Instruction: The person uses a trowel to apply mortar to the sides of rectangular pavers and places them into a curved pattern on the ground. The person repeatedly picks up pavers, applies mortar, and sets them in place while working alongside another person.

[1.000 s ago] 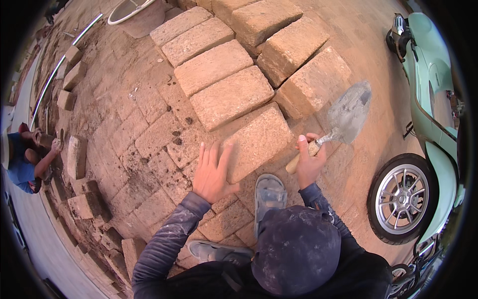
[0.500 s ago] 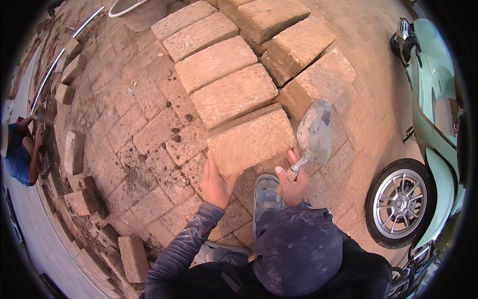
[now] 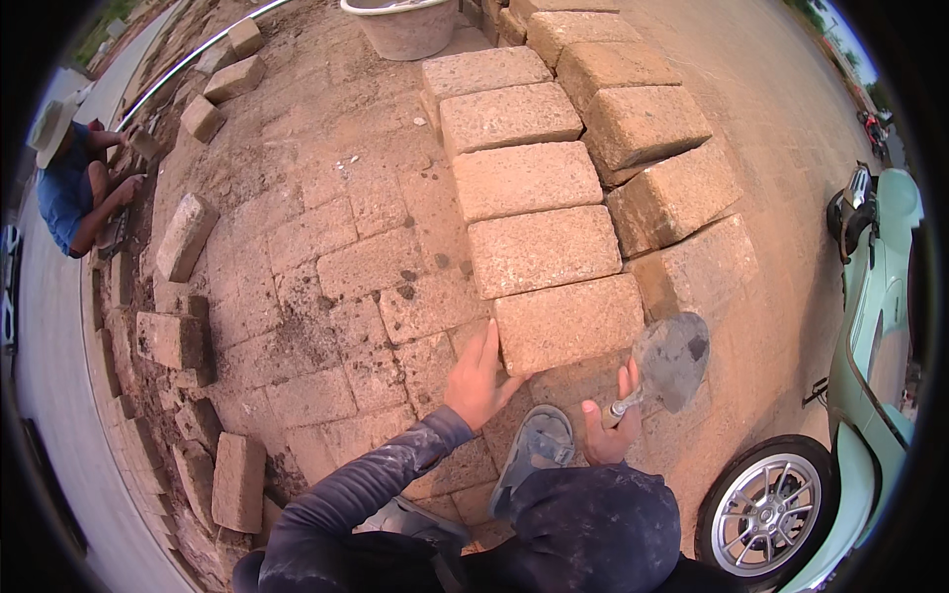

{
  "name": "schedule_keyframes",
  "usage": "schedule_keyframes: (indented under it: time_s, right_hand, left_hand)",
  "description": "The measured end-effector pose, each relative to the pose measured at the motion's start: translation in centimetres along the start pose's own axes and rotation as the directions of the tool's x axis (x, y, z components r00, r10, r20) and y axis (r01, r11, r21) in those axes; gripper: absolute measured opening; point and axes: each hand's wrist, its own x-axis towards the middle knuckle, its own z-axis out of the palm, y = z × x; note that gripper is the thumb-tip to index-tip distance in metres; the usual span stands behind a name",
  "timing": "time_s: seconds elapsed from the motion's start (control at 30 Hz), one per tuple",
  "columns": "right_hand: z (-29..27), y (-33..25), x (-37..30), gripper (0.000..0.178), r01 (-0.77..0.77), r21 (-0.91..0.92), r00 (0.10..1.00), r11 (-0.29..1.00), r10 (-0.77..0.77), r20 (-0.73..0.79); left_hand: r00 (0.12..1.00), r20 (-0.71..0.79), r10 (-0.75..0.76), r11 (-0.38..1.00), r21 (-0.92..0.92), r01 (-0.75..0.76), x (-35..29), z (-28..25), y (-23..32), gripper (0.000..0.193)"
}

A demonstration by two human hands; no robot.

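Note:
My left hand [image 3: 477,381] grips the near-left corner of a tan stone block [image 3: 568,321], its fingers along the block's end and its thumb by the near edge. This block sits flush against the near end of a row of similar blocks [image 3: 544,247]. In my right hand [image 3: 611,425] is a trowel, its handle in the grip and its grey, mortar-smeared blade [image 3: 674,361] pointing up and to the right. The fingertips of that hand are close to the block's near-right corner; whether they touch it cannot be seen.
A second row of blocks [image 3: 633,128] runs alongside on the right. Beyond stands a bucket [image 3: 405,32]. Loose blocks [image 3: 170,339] line the left edge, where a person in blue [image 3: 79,188] crouches. A pale green motor vehicle [image 3: 870,326] with a wheel [image 3: 766,504] is at right.
The near block has gone from slightly askew between my hands to lying snug against the row. My view has shifted, showing more of the crouching person. The trowel stays in my right hand.

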Motion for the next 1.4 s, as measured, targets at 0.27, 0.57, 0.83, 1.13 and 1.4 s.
schedule_keyframes:
  time_s: [0.27, 0.57, 0.83, 1.13, 1.4]
  right_hand:
    - [9.2, -2.8, -0.3, 0.027, -0.104, 0.338, 0.722, 0.935, -0.163, 0.672]
    - [16.7, -12.7, 0.5, 0.022, -0.004, 0.452, 0.32, 0.892, -0.428, 0.845]
    - [16.5, -9.4, 0.4, 0.019, -0.042, 0.289, 0.377, 0.957, -0.252, 0.891]
    - [4.6, -8.5, -2.6, 0.018, -0.422, -0.062, 0.67, 0.904, 0.358, 0.651]
    - [-1.1, -8.7, -5.9, 0.02, -0.336, -0.088, 0.814, 0.938, 0.336, 0.474]
  left_hand:
    - [0.983, 0.135, 0.125, 0.942, 0.294, -0.16, 0.5, -12.6, -11.8, 0.019]
    - [0.707, -0.498, -0.503, 0.579, 0.413, 0.703, -14.6, -38.6, -10.8, 0.034]
    - [-0.109, -0.641, -0.759, 0.089, -0.268, 0.959, -17.0, -35.6, -21.8, 0.103]
    - [-0.443, -0.708, -0.55, -0.017, -0.521, 0.853, -3.6, -33.6, -28.8, 0.13]
    - [-0.449, -0.742, -0.499, -0.009, -0.513, 0.858, -4.1, -32.9, -29.5, 0.111]
